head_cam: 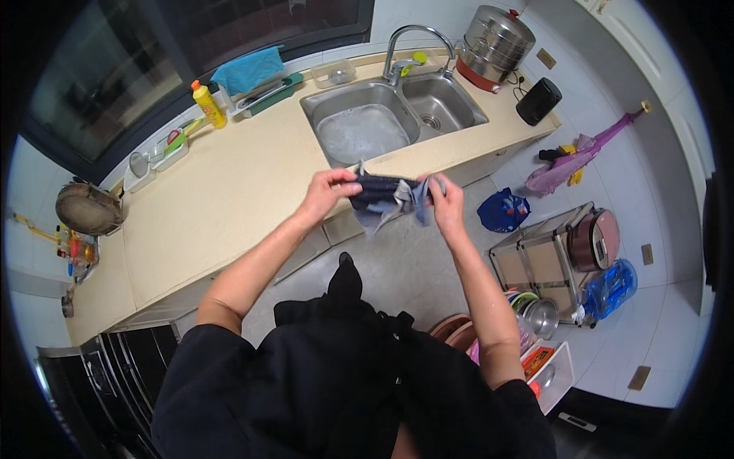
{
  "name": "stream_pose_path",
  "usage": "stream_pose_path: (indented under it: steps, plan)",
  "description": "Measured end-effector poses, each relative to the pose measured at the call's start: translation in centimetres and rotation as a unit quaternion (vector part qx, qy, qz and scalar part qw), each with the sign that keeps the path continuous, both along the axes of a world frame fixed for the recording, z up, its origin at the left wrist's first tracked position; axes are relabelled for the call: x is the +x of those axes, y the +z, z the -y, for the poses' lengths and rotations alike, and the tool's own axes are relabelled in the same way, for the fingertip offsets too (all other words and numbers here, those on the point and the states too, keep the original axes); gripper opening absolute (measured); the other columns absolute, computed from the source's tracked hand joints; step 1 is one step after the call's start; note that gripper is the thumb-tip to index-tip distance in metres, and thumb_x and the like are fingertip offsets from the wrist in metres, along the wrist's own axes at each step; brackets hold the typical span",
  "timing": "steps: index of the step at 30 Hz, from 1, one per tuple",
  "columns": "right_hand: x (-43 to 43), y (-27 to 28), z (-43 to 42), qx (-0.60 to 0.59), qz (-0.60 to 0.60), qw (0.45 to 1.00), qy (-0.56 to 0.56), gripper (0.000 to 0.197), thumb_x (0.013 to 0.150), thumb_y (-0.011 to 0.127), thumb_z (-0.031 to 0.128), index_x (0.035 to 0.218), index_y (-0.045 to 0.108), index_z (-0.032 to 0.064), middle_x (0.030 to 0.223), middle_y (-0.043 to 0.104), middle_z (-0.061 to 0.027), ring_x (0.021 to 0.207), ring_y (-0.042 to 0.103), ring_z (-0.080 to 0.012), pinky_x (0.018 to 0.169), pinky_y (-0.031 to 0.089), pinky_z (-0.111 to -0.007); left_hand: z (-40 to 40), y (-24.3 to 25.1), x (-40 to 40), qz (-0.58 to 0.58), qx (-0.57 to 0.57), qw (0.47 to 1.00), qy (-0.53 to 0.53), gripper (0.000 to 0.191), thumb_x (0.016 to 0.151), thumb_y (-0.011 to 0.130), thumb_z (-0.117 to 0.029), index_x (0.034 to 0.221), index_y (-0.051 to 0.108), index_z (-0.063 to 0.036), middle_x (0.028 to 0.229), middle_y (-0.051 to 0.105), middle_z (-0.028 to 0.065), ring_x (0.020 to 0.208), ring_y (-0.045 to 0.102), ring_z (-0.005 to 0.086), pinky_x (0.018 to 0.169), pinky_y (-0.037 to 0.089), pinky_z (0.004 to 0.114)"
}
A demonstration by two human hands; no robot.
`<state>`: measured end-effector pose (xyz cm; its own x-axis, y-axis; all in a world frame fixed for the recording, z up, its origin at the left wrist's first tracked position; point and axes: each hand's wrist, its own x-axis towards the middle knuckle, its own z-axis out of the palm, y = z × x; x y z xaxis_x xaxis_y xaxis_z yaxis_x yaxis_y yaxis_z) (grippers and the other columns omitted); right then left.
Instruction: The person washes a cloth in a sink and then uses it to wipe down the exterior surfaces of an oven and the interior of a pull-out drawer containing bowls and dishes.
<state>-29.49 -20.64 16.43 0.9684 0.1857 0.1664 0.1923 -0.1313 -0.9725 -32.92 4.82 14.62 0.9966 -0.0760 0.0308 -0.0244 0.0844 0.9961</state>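
Note:
A dark blue cloth (378, 192) with lighter grey-blue parts is stretched between my two hands, above the floor just off the counter's front edge. My left hand (328, 196) pinches one end between thumb and fingers. At the other end, my right hand (446, 201) grips the bunched lighter fabric. The loose lower folds hang down and look blurred. Beyond the cloth lies the double steel sink (424, 133); its larger basin holds cloudy, sudsy water (364, 133).
A chrome faucet (392, 57) arches over the sink. Along the counter (241, 183) stand a yellow bottle (210, 104), a steel steamer (498, 43) and a black container (538, 101). On the right are a blue bag (503, 210), a rice cooker (595, 240) and a water jug (612, 288).

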Motion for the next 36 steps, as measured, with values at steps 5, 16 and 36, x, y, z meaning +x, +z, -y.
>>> stream_pose_path:
  steps: [5,16,36]
  plan:
    - [10.9,3.8,-1.3,0.024,0.106,0.992,0.063,0.015,0.086,0.050,0.007,0.092,0.062,-0.0006,0.088,0.063,-0.0050,0.073,0.056,-0.0077,0.066,0.046,-0.021,-1.3,2.7,9.0,0.083,0.006,0.993,0.088,0.015,0.076,0.066,-0.008,0.089,0.064,-0.0004,0.078,0.062,0.0013,0.071,0.055,0.0072,0.067,0.044,0.021]
    - [30.9,5.1,-4.1,-0.016,0.137,0.971,0.197,0.023,0.071,0.053,-0.007,0.086,0.065,0.0036,0.119,0.053,-0.0096,0.094,0.054,-0.0146,0.082,0.044,-0.028,-4.3,4.1,24.6,0.155,0.153,0.955,0.200,0.016,0.076,0.065,-0.009,0.090,0.065,-0.0019,0.077,0.061,-0.0007,0.070,0.051,0.0063,0.064,0.042,0.021]
    - [41.2,-24.6,-5.3,-0.122,-0.569,0.726,0.366,0.026,0.082,0.048,0.006,0.107,0.058,0.0057,0.094,0.060,-0.0089,0.082,0.061,-0.0200,0.071,0.051,-0.033,-2.3,-21.6,29.6,-0.299,0.563,0.767,0.068,0.065,0.082,0.055,-0.035,0.134,0.030,-0.0053,0.143,0.015,0.0202,0.129,0.024,0.0363,0.104,0.027,0.041]
